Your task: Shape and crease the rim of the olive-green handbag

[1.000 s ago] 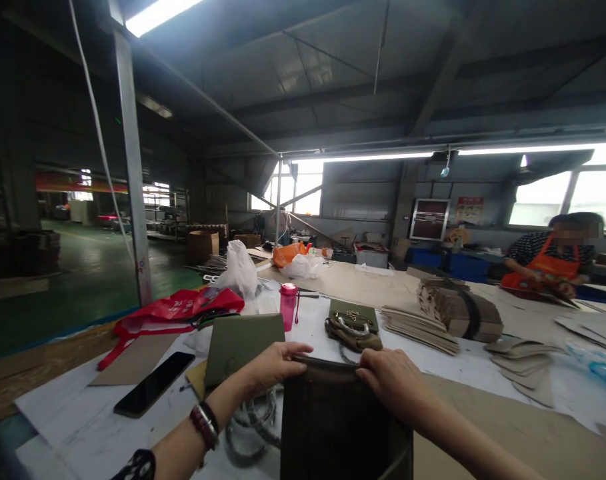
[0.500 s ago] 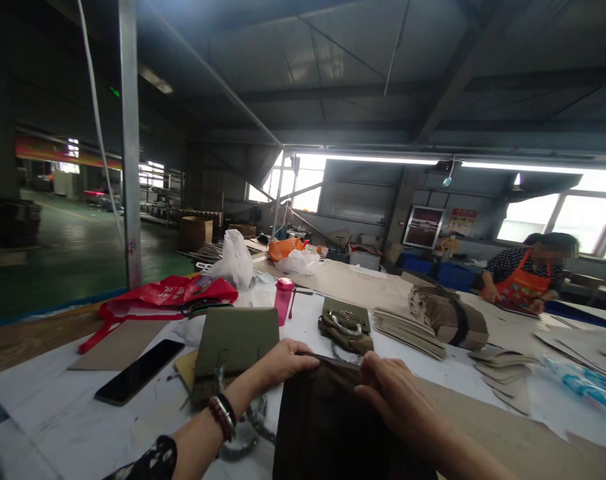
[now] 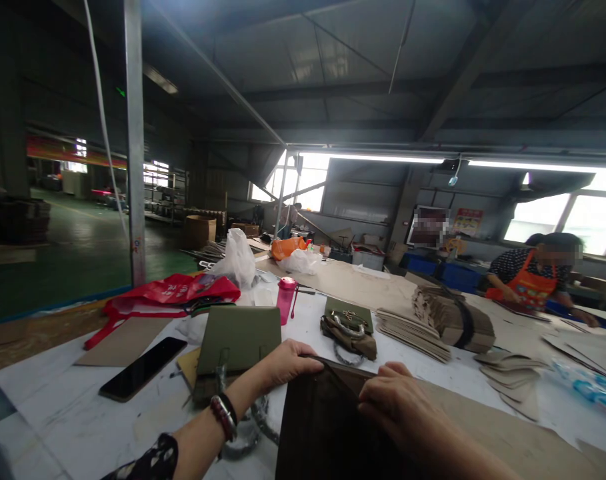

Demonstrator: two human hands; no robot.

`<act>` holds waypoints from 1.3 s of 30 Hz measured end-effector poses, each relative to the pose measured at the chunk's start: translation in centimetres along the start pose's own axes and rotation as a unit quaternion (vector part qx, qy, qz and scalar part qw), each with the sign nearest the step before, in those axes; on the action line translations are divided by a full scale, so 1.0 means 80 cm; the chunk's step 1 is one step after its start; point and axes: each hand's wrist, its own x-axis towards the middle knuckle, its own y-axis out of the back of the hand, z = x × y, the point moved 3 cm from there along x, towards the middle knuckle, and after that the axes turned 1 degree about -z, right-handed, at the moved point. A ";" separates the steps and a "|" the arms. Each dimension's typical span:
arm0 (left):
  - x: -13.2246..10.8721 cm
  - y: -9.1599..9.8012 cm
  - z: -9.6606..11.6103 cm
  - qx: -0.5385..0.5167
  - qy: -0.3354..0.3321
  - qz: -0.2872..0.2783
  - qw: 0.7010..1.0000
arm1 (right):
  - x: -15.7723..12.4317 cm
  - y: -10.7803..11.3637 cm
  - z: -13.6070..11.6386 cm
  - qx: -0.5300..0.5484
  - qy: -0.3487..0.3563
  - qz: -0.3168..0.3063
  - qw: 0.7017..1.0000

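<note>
A dark brown piece that looks like the body of a bag [image 3: 323, 427] stands upright at the bottom centre, its lower part cut off by the picture. My left hand [image 3: 289, 363] pinches its top edge at the left corner, thumb along the rim. Farther right on the same rim, my right hand [image 3: 400, 400] has its fingers curled over the edge. Left of my left hand lies an olive green handbag [image 3: 240, 333], its plastic-wrapped handle [image 3: 243, 440] partly behind my forearm. Beyond the dark bag sits a smaller olive handbag [image 3: 350, 327] with a wrapped handle.
A phone [image 3: 143, 369], a red bag [image 3: 177, 291] and a pink bottle [image 3: 285, 300] lie or stand to the left and centre. Stacked brown panels [image 3: 413, 331] and a strapped bundle [image 3: 447, 317] are at right. A co-worker in an orange apron [image 3: 530, 283] works across the table.
The view has shifted slightly, so the table things appear a little farther right. My right hand has turned and lowered slightly on the dark bag's rim. The co-worker's one arm now reaches outward.
</note>
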 end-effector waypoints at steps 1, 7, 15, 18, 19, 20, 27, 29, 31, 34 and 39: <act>0.001 0.000 0.000 -0.001 -0.001 -0.002 1.000 | -0.001 0.000 -0.001 0.003 0.011 -0.004 1.000; 0.003 0.000 -0.005 -0.007 -0.001 -0.016 1.000 | -0.003 0.001 -0.010 0.022 0.060 -0.025 0.998; -0.003 -0.003 0.002 0.000 0.001 -0.025 1.000 | -0.006 0.002 -0.002 0.006 0.031 -0.004 0.999; -0.005 -0.005 0.004 -0.005 0.007 -0.025 1.000 | -0.008 0.002 0.006 -0.025 -0.025 0.028 0.999; -0.006 -0.006 0.004 -0.005 0.008 -0.023 1.000 | -0.008 0.002 0.008 -0.039 -0.045 0.037 0.998; -0.007 -0.006 0.005 -0.004 0.007 -0.021 1.000 | -0.009 0.002 0.009 -0.053 -0.064 0.042 0.996; -0.010 -0.008 0.007 0.017 0.003 -0.032 0.999 | -0.006 0.004 0.009 -0.092 -0.139 0.042 0.985; -0.010 -0.008 0.006 0.025 0.001 -0.036 0.999 | -0.005 0.005 0.008 -0.099 -0.146 0.043 0.983; -0.011 -0.006 0.004 0.032 -0.001 -0.039 0.999 | -0.003 0.006 0.007 -0.109 -0.149 0.042 0.982; -0.011 -0.006 0.003 0.038 -0.002 -0.044 0.998 | -0.002 0.006 0.008 -0.124 -0.160 0.043 0.978; -0.013 -0.007 0.004 0.032 0.002 -0.051 0.998 | -0.001 0.002 0.010 -0.125 -0.156 0.055 0.978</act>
